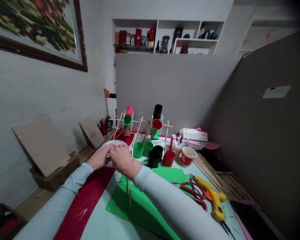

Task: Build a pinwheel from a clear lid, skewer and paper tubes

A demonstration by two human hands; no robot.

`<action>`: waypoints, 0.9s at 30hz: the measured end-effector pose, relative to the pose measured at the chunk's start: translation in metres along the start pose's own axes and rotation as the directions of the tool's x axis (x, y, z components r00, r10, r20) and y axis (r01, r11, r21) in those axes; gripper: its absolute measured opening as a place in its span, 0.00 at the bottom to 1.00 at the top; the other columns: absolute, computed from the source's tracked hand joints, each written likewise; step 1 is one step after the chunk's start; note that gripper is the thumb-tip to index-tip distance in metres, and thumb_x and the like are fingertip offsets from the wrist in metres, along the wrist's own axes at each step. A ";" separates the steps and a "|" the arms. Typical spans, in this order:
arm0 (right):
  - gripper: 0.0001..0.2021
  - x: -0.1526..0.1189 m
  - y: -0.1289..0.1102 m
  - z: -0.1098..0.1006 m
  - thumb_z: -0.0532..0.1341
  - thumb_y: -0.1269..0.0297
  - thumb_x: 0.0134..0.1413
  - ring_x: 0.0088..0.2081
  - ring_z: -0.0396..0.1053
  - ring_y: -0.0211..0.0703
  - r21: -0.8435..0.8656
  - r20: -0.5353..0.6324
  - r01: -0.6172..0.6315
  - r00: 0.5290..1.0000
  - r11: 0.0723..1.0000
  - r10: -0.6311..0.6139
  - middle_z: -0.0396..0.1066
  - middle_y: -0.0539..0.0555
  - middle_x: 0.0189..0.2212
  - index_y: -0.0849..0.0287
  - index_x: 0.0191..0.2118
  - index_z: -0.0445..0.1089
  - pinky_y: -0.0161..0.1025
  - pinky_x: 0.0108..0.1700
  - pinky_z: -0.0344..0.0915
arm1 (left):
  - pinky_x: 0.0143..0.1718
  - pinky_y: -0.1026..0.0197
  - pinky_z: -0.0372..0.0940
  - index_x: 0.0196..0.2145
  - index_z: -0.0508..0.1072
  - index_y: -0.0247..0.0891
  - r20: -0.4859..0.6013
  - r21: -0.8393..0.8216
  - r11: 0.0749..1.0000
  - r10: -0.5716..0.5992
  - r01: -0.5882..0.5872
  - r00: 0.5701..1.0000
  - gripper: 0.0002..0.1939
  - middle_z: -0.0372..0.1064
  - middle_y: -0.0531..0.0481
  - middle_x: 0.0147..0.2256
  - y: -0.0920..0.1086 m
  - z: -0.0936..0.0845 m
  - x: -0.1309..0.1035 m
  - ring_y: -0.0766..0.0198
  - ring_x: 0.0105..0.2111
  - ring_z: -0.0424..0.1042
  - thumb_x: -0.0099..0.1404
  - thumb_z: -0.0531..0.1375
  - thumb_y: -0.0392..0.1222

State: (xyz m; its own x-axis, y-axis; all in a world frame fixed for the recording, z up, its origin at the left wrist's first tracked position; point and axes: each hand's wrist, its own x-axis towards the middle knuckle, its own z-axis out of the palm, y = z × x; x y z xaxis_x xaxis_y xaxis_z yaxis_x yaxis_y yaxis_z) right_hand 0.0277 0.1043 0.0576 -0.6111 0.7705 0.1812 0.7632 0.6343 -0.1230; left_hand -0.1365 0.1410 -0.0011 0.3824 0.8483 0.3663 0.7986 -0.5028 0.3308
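Both my hands meet at a white round disc [118, 142], which lies mostly hidden behind them. My left hand [99, 157] grips its near left side, fingers closed. Over it, my right hand [123, 160] is curled with its knuckles up and its fingertips against the disc; the exact grip is hidden. A thin wooden stick [130, 196] shows below my right wrist, over green sheets [140, 206]. Just past my right hand stand short green tubes [138, 150], black tubes [154, 159] and a red tube [168, 158].
Behind the tubes, stick frames [166, 136] carry wheels with coloured tubes [157, 124]. Red-handled scissors [193, 191] and a yellow glue gun [216, 198] lie at the right. A paper cup [188, 156] and long wooden strips [218, 176] are beyond them.
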 end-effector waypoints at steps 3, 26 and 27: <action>0.17 0.019 0.003 0.013 0.64 0.58 0.66 0.51 0.73 0.50 -0.102 0.095 0.005 0.995 0.995 0.004 0.72 0.58 0.54 0.60 0.55 0.70 0.54 0.53 0.72 | 0.59 0.49 0.68 0.60 0.67 0.32 -0.014 -0.162 0.984 -0.077 0.073 0.997 0.31 0.75 0.34 0.56 -0.012 -0.003 -0.001 0.49 0.56 0.75 0.62 0.52 0.48; 0.14 0.030 -0.011 0.017 0.63 0.59 0.67 0.47 0.75 0.47 -0.310 0.289 0.185 0.953 0.932 -0.093 0.73 0.57 0.50 0.60 0.54 0.71 0.49 0.48 0.75 | 0.67 0.42 0.56 0.56 0.73 0.30 -0.217 -0.680 0.647 -0.627 0.345 0.748 0.42 0.70 0.29 0.60 -0.061 0.058 -0.003 0.43 0.62 0.67 0.57 0.54 0.68; 0.15 0.031 -0.008 0.018 0.63 0.59 0.67 0.47 0.75 0.47 -0.311 0.273 0.186 0.957 0.932 -0.100 0.73 0.57 0.50 0.60 0.54 0.71 0.49 0.48 0.75 | 0.68 0.42 0.56 0.56 0.73 0.31 -0.222 -0.694 0.637 -0.632 0.335 0.742 0.42 0.69 0.30 0.61 -0.061 0.059 -0.004 0.45 0.63 0.66 0.59 0.54 0.69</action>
State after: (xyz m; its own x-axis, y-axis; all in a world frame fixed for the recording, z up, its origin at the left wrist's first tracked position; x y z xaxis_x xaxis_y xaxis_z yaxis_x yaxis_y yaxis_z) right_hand -0.0016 0.1242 0.0466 -0.7183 0.6910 -0.0807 0.6628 0.7150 0.2226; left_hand -0.1589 0.1782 -0.0741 -0.3240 0.9109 0.2554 0.3141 -0.1511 0.9373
